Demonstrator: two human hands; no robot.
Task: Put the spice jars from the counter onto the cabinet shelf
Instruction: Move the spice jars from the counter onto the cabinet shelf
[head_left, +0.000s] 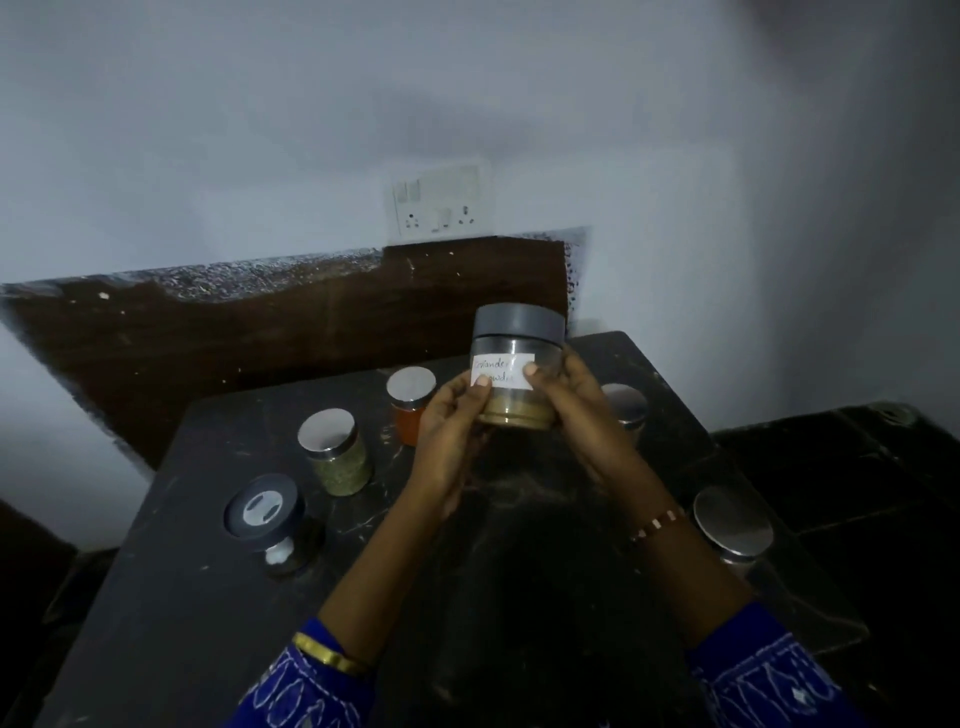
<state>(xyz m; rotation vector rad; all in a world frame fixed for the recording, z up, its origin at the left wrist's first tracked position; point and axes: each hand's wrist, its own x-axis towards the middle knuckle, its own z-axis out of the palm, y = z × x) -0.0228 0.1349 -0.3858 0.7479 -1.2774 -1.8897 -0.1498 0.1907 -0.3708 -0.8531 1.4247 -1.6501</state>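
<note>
A clear coriander powder jar (517, 343) with a grey lid and a white handwritten label is held up above the dark counter (182, 597). My left hand (452, 431) grips its left side with the thumb on the label. My right hand (576, 410) grips its right side, thumb also on the label. On the counter stand a jar of red spice (408, 410), a jar of green herbs (337, 452), a dark-lidded jar (270, 519), and two steel-lidded jars, one (626, 408) behind my right hand and one (732, 525) by my right forearm.
A dark brown backsplash (260, 332) runs behind the counter, with a white switch and socket plate (441, 202) on the wall above it. A lower dark surface (857, 467) lies to the right. No cabinet shelf is in view.
</note>
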